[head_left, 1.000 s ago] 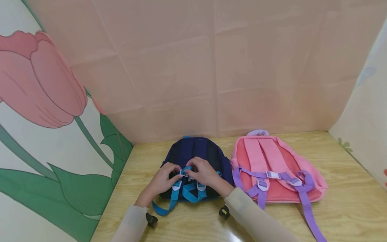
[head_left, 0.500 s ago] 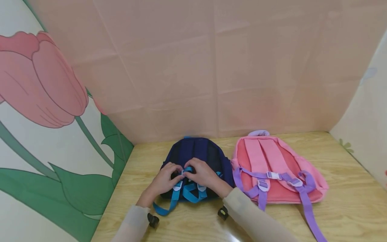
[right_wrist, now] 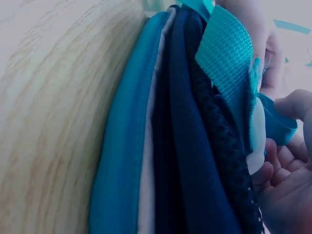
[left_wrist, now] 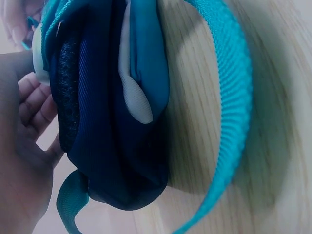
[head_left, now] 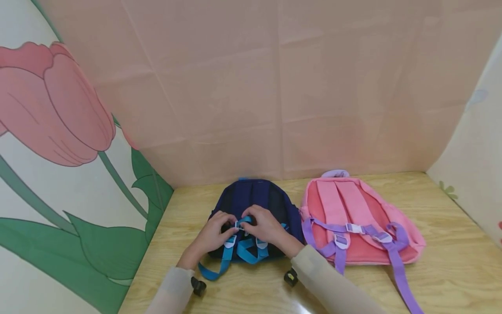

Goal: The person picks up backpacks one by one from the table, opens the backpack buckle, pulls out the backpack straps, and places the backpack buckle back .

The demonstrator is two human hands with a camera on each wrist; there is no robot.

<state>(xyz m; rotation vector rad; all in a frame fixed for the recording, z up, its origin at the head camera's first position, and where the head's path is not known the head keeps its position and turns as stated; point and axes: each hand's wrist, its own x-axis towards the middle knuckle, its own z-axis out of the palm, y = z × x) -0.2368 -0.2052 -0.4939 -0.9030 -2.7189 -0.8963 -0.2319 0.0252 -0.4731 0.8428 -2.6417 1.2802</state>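
Observation:
A navy backpack (head_left: 251,192) with blue straps lies back panel up on the table. Across it, both hands meet at a short blue chest strap (head_left: 245,219) with a white buckle (head_left: 237,224). My left hand (head_left: 213,231) pinches the buckle end between thumb and fingers. From the other side my right hand (head_left: 263,224) pinches the blue webbing close to the buckle. In the right wrist view, a loop of blue webbing (right_wrist: 282,124) lies at the right thumb. Fingers hide part of the buckle, so I cannot tell whether its halves are joined.
To the right, touching or nearly touching the navy bag, lies a pink backpack (head_left: 325,196) with purple straps, its white chest buckle (head_left: 354,227) fastened. One purple strap (head_left: 400,270) trails toward the front. A blue strap loop (head_left: 213,274) rests on the wooden table (head_left: 451,270).
Both hands stay at the same spot. The fingertips have shifted slightly, and more of the white buckle shows between them than half a second ago. Both backpacks stay put.

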